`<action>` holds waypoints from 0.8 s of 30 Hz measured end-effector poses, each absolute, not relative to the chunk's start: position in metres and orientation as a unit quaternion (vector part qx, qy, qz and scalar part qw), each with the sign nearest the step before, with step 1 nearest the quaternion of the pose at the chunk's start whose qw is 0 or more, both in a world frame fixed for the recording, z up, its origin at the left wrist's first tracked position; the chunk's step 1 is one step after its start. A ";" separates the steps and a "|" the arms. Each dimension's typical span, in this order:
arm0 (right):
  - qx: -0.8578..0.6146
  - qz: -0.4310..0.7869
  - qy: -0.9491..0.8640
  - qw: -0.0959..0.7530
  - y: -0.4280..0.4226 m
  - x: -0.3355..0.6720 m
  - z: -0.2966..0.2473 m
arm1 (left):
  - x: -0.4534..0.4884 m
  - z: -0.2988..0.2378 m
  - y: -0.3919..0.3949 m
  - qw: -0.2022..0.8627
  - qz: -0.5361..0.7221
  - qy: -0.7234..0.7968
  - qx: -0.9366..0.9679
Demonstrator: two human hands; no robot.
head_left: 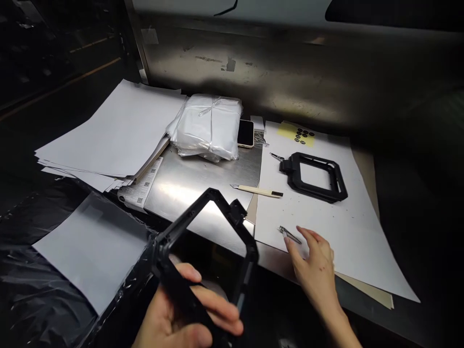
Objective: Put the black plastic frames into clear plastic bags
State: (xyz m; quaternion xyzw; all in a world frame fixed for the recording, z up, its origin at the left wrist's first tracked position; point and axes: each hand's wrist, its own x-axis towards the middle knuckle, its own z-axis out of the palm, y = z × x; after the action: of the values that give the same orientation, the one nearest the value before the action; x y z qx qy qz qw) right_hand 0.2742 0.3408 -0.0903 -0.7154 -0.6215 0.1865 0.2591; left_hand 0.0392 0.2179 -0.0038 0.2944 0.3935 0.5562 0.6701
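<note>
My left hand (192,309) is wrapped round one side of a black plastic frame (250,246), held tilted in front of the table edge. The frame has a square opening and a small block on its upper right side. On the white sheet, my right hand (317,263) reaches over a silver nail clipper (290,235). Its thumb and forefinger are apart on either side of the clipper; whether the thumb touches it I cannot tell. A second black frame (317,176) of similar shape lies flat farther back. A cream-handled craft knife (257,190) rests left of it.
A stack of white paper (112,130) lies at the left, beside tied clear plastic bags (208,123) and a phone (246,133). The white sheet (348,241) bears a yellow label (289,130) with several dark ovals. A metal wall (275,77) stands behind.
</note>
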 end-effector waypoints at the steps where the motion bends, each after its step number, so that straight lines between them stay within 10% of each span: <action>1: -0.698 0.256 -0.607 0.281 0.336 0.264 -0.076 | 0.037 -0.012 0.221 0.634 0.522 0.410 0.396; 4: -0.515 0.636 -0.473 0.327 0.319 0.226 -0.032 | 0.033 -0.036 0.232 0.403 0.292 0.457 0.737; 7: -0.433 0.747 -0.405 0.301 0.310 0.192 -0.007 | 0.026 -0.051 0.239 0.225 0.159 0.448 0.850; 14: -0.334 0.797 -0.442 0.240 0.325 0.156 -0.012 | -0.009 -0.052 0.253 0.507 0.558 0.608 0.248; 24: -0.489 0.295 -0.781 0.255 0.544 0.102 -0.039 | -0.054 -0.067 0.270 0.630 0.592 0.501 -0.049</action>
State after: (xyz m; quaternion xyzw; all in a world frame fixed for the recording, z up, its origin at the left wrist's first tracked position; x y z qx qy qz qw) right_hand 0.1021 0.5439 -0.0391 -0.4889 -0.7805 0.2947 0.2547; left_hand -0.0540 0.2702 -0.0669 -0.0489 0.5013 0.5915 0.6296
